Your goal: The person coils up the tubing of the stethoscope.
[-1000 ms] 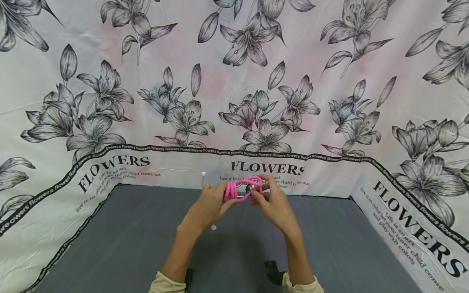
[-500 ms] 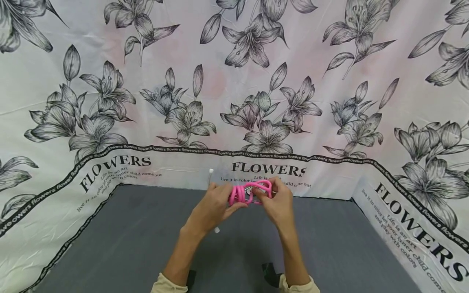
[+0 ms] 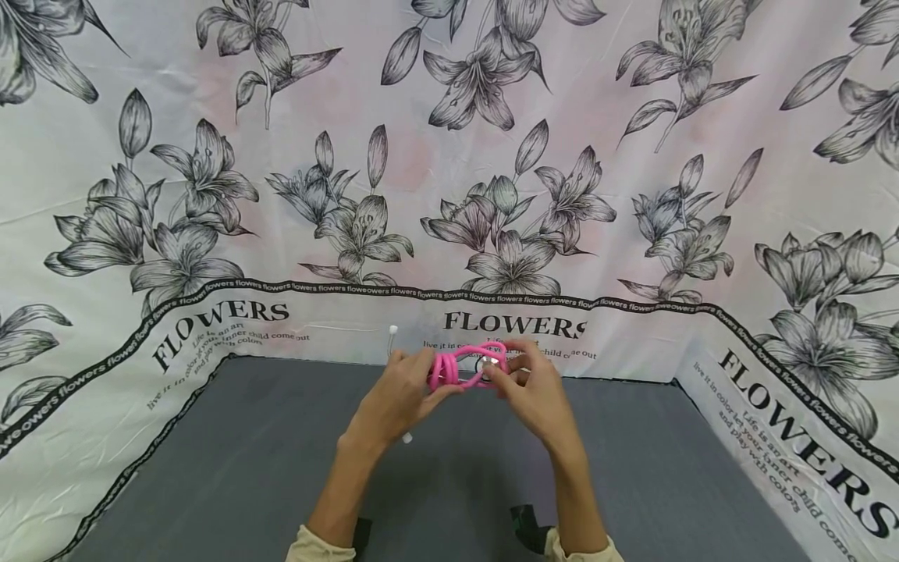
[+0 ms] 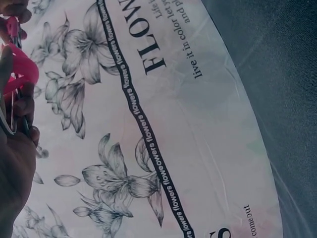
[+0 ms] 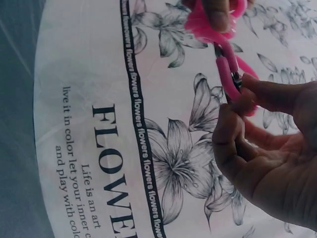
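Note:
A bright pink cord (image 3: 444,370) is wound into a tight coil, with a loop stretching out to its right; both hands hold it up above the far edge of the table. My left hand (image 3: 397,394) grips the coiled end. My right hand (image 3: 534,390) pinches the loop end, thumb and fingers by a shiny round metal part (image 3: 486,364). In the right wrist view, pink sleeved pieces (image 5: 228,79) with metal between them lie at the right fingertips. A white-tipped thin piece (image 3: 392,331) sticks up behind the left hand, and another white tip (image 3: 407,439) shows below it.
A dark grey tabletop (image 3: 232,468) spreads under the hands. White flower-printed cloth (image 3: 421,187) hangs behind it and along both sides. Black straps (image 3: 528,529) show near the sleeve cuffs.
Both hands shifted a little right with the pink cord, then came back left. The right fingers changed their hold around the metal part, which was mostly covered half a second ago.

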Demonstrator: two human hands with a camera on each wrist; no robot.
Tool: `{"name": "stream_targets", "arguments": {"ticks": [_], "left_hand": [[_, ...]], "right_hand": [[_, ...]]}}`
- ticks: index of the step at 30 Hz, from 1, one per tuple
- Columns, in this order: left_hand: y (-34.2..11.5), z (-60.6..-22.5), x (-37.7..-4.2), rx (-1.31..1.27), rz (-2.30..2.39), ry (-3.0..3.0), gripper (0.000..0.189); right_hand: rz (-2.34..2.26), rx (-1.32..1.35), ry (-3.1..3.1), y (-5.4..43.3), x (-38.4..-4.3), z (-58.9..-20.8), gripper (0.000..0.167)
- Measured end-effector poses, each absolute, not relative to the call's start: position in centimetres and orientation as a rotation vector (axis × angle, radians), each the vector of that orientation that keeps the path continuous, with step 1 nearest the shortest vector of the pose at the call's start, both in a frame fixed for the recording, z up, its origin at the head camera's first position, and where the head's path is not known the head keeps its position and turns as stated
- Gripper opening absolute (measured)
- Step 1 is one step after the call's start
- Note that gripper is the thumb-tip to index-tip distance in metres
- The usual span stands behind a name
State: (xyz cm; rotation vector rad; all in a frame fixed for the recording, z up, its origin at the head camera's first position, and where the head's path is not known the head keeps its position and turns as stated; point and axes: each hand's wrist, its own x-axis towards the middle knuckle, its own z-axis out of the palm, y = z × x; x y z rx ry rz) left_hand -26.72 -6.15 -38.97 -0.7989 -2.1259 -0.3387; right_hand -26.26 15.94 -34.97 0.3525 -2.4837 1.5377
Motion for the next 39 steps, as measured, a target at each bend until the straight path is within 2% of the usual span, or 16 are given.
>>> {"name": "stream_targets", "arguments": {"ticks": [4, 11, 24, 28, 35, 39], "left_hand": [[-5.9, -38.8, -26.7, -0.84, -0.302, -2.07, 0.045], [-5.2, -38.6, -26.5, -0.908, -0.258, -1.966, 0.049], [-4.8, -38.4, -26.5, -0.957, -0.289, -1.926, 0.051], [-5.0, -38.5, -26.6, -0.94, -0.298, -1.949, 0.05], [-5.6, -38.4, -26.6, -0.899, -0.286, -1.954, 0.051], [-5.8, -38.4, -26.7, -0.895, -0.283, -1.95, 0.048]], "right_hand": [[1.538, 0.287, -2.416, 15.6, -26.7, -35.4, 0.048], [1.354, 0.211, -2.371, 15.0, -27.0, -36.1, 0.033], [1.579, 0.249, -2.321, 15.5, -26.9, -35.9, 0.017], [1.773, 0.318, -2.351, 15.7, -26.7, -35.4, 0.024], [1.916, 0.5, -2.391, 16.8, -26.3, -34.9, 0.056], [1.876, 0.519, -2.423, 17.1, -26.3, -34.9, 0.061]]}}
